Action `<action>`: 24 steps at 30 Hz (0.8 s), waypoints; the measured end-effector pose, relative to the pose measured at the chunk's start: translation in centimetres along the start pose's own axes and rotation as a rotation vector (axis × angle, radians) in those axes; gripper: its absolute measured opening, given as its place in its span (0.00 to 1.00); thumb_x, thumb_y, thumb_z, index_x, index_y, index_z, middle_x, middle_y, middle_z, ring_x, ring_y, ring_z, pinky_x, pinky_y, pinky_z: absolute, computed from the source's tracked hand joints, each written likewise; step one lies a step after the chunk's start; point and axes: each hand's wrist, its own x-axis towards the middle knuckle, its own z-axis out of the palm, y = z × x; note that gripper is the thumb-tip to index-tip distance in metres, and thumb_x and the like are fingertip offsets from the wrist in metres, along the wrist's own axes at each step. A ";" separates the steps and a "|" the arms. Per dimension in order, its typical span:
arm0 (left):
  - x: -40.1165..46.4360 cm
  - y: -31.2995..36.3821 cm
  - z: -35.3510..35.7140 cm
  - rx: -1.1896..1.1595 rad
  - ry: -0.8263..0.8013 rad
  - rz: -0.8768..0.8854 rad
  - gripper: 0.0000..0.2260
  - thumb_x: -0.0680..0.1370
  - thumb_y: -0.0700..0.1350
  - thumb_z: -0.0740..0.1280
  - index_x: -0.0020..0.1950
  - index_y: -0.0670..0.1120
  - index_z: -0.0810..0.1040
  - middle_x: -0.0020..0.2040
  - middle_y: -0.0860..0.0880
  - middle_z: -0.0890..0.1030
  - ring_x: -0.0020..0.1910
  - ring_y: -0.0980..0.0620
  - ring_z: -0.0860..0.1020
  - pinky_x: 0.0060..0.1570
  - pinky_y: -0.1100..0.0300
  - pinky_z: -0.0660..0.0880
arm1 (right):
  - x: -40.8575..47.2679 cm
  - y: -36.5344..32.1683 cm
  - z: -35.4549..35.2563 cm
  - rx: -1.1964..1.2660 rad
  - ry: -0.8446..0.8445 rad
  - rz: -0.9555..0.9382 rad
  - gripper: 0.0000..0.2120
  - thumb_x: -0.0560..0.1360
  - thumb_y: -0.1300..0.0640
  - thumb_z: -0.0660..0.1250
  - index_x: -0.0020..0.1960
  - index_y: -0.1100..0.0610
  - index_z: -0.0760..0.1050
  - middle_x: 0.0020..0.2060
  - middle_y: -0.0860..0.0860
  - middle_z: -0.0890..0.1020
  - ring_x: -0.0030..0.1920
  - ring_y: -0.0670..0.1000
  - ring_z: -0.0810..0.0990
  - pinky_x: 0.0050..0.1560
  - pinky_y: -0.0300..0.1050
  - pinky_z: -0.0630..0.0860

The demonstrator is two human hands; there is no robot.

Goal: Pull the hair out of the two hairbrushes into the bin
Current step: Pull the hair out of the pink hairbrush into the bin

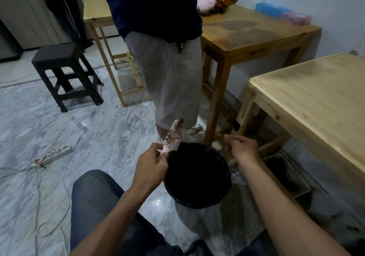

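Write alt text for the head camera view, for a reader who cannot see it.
A seated person's left hand holds a pale hairbrush tangled with brown hair above a black bin on a marble floor, while the right hand, fingers curled, hovers at the bin's far rim. Another person stands behind, beside wooden tables.

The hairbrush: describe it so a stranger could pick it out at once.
Find the round black bin on the marble floor between the person's forearms. At its far left rim, the left hand grips a pale pink hairbrush by the handle, pointing away. Brown hair tangled in its bristles sets it apart.
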 end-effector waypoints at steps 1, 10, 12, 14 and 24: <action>0.1 0.0 0.0 0.004 -0.005 -0.001 0.07 0.81 0.42 0.62 0.57 0.49 0.78 0.40 0.54 0.80 0.31 0.51 0.78 0.30 0.56 0.72 | 0.0 0.4 -0.2 -0.013 0.012 0.026 0.04 0.77 0.57 0.74 0.44 0.54 0.86 0.47 0.54 0.88 0.51 0.55 0.85 0.59 0.55 0.82; 0.9 0.0 -0.8 0.041 0.166 -0.021 0.09 0.82 0.45 0.60 0.59 0.46 0.76 0.36 0.47 0.81 0.32 0.46 0.78 0.34 0.45 0.75 | 2.0 1.8 -1.9 0.072 0.235 0.198 0.05 0.77 0.58 0.70 0.49 0.59 0.82 0.45 0.54 0.86 0.48 0.57 0.84 0.47 0.48 0.79; 0.8 0.1 -1.4 0.041 0.143 -0.003 0.07 0.83 0.46 0.61 0.58 0.47 0.76 0.37 0.46 0.81 0.34 0.43 0.80 0.36 0.43 0.77 | 1.7 1.7 -2.0 -0.069 0.092 0.127 0.03 0.76 0.57 0.74 0.46 0.57 0.85 0.41 0.51 0.85 0.46 0.54 0.83 0.48 0.46 0.76; 0.4 0.5 -1.2 0.041 0.123 0.012 0.07 0.83 0.45 0.61 0.59 0.47 0.76 0.38 0.46 0.81 0.36 0.42 0.80 0.38 0.42 0.77 | 1.4 1.9 -1.5 -0.182 -0.009 0.075 0.04 0.74 0.54 0.77 0.46 0.55 0.86 0.38 0.49 0.85 0.42 0.50 0.83 0.50 0.47 0.78; -0.8 0.8 0.2 0.062 -0.003 0.076 0.05 0.82 0.43 0.61 0.56 0.49 0.75 0.40 0.50 0.80 0.36 0.45 0.79 0.38 0.44 0.75 | 0.2 0.5 0.4 -0.447 -0.317 0.005 0.22 0.82 0.61 0.60 0.75 0.51 0.73 0.73 0.52 0.75 0.67 0.55 0.77 0.68 0.49 0.74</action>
